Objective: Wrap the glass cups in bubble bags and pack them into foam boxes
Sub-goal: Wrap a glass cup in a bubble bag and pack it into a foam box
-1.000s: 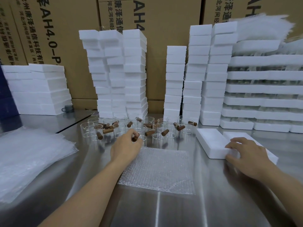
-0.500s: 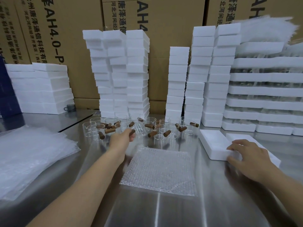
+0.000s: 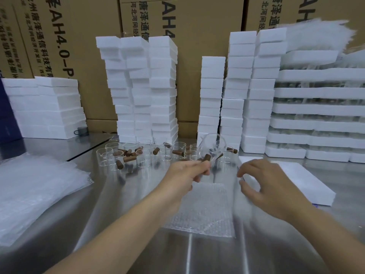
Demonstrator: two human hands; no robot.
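My left hand [image 3: 186,172] grips the brown wooden handle of a clear glass cup [image 3: 212,148] and holds it lifted above the table, over the far edge of a bubble bag [image 3: 203,210] lying flat in front of me. My right hand [image 3: 270,184] hovers just right of the cup, fingers loosely curled, holding nothing. Several more glass cups with brown handles [image 3: 142,153] stand in a cluster behind. An open white foam box [image 3: 302,180] lies on the table to the right, partly hidden by my right hand.
A pile of bubble bags [image 3: 35,192] lies at the left on the steel table [image 3: 197,254]. Tall stacks of foam boxes [image 3: 142,89] stand behind the cups, more stacks [image 3: 250,89] at right, foam trays [image 3: 320,115] far right. Cardboard cartons form the back wall.
My left hand has lifted a cup by its handle out of the cluster and moved it right, above the bubble bag. My right hand has left the foam box and come toward the cup.
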